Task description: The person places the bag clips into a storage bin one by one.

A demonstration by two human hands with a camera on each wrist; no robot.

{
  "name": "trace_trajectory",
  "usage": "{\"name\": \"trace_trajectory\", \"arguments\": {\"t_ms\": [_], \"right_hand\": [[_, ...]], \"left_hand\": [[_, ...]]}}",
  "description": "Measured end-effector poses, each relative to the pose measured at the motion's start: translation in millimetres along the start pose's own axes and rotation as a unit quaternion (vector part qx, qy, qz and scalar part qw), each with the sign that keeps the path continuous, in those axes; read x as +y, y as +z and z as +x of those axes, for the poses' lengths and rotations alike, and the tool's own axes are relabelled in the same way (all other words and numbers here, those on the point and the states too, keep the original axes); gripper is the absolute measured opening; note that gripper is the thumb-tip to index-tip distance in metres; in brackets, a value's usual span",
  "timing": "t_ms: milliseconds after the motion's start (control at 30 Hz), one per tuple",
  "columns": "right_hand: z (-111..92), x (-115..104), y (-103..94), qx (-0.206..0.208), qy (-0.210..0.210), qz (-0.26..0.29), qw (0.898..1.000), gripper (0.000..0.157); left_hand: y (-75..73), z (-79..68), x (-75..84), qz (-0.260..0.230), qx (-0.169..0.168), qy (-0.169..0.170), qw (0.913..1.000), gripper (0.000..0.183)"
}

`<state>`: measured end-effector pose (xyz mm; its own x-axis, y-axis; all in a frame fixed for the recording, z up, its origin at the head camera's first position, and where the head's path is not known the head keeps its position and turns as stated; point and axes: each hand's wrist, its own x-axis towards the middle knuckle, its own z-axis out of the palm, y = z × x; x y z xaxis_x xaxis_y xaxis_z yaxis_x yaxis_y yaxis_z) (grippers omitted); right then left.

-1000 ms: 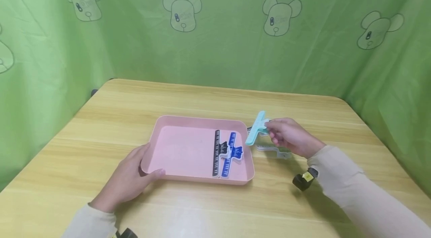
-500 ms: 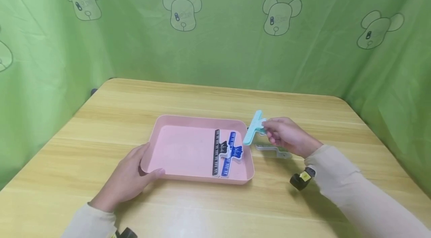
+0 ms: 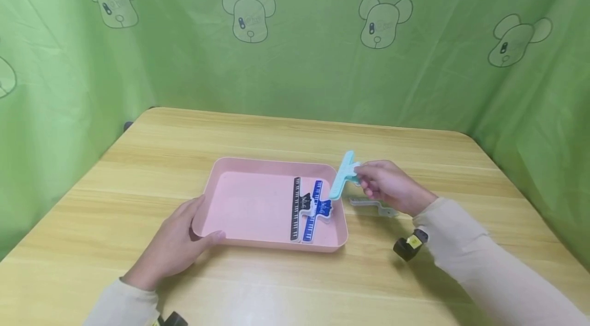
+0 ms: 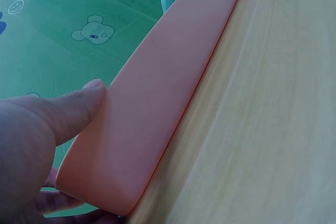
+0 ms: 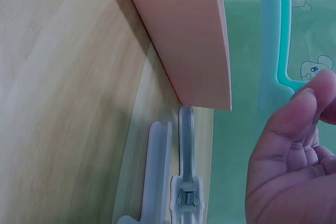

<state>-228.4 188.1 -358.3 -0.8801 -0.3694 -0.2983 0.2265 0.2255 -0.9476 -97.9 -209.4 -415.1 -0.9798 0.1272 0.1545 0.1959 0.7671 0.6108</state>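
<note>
One black keyboard-print clip point(image 3: 295, 208) and one blue clip point(image 3: 325, 208) lie inside the pink tray point(image 3: 249, 208) at right, left hand point(image 3: 172, 244) gripping its near-left corner, right hand point(image 3: 393, 185) pinching a turquoise clip point(image 3: 341, 180) raised by the far-right rim, two pale clips point(image 5: 157, 174) remaining on the table point(image 3: 276, 287).

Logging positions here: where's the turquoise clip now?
In the head view, the turquoise clip is in the right hand, raised near the right rim of the pink tray, right of the blue clip.

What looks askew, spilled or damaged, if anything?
Only mildly: in the pink tray, the blue clip lies slanted, partly overlapped by the black clip, so the pair isn't neatly lined up. I see no spill or damage.
</note>
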Motion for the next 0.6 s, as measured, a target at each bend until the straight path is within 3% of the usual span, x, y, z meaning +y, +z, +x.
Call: {"name": "trace_trajectory", "arguments": {"t_ms": [600], "right_hand": [[2.8, -2.4, 9.4, -0.002, 0.000, -0.003, 1.000, 0.022]], "left_hand": [[-1.0, 0.3, 0.6, -0.006, -0.003, -0.005, 1.0000, 0.088]]}}
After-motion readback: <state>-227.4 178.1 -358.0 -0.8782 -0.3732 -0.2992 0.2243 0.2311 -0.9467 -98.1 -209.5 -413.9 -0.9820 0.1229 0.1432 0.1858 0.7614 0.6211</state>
